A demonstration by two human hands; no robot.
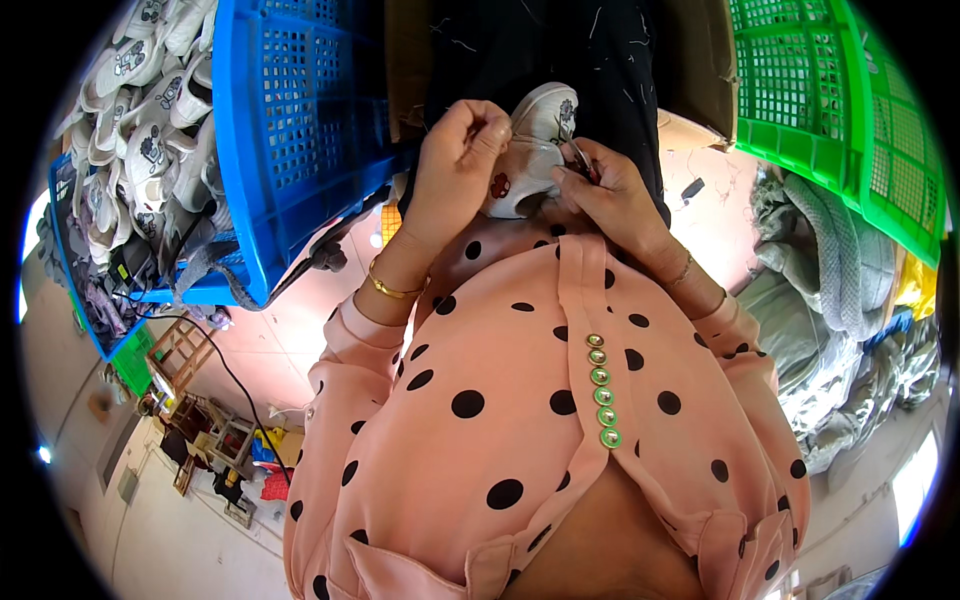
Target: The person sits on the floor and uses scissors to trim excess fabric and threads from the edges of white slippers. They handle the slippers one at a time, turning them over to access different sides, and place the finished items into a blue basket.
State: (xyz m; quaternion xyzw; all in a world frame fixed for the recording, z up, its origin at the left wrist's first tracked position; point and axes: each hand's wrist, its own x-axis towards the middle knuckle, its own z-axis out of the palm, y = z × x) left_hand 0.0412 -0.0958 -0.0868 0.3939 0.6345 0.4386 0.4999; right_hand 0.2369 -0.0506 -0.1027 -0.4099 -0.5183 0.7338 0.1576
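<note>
Two small white shoes lie on my lap between my hands. The farther shoe (546, 108) has a dark printed figure on it. The nearer shoe (530, 168) shows a red patch on its left side. My left hand (463, 150) is closed in a pinch at the left of the shoes; whatever the fingertips hold is too small to make out. In my right hand (610, 190) is a pair of small scissors (584, 160) with reddish handles, mostly covered by the fingers. Their thin metal blades point up and away, over the right side of the shoes.
At the left, a blue plastic crate (300, 110) stands beside a heap of white shoes (145, 130). Cardboard (700, 70) and a green crate (800, 90) are at the far right. Grey cloth bundles (830, 270) lie below it. Thread scraps dot my dark trousers (540, 40).
</note>
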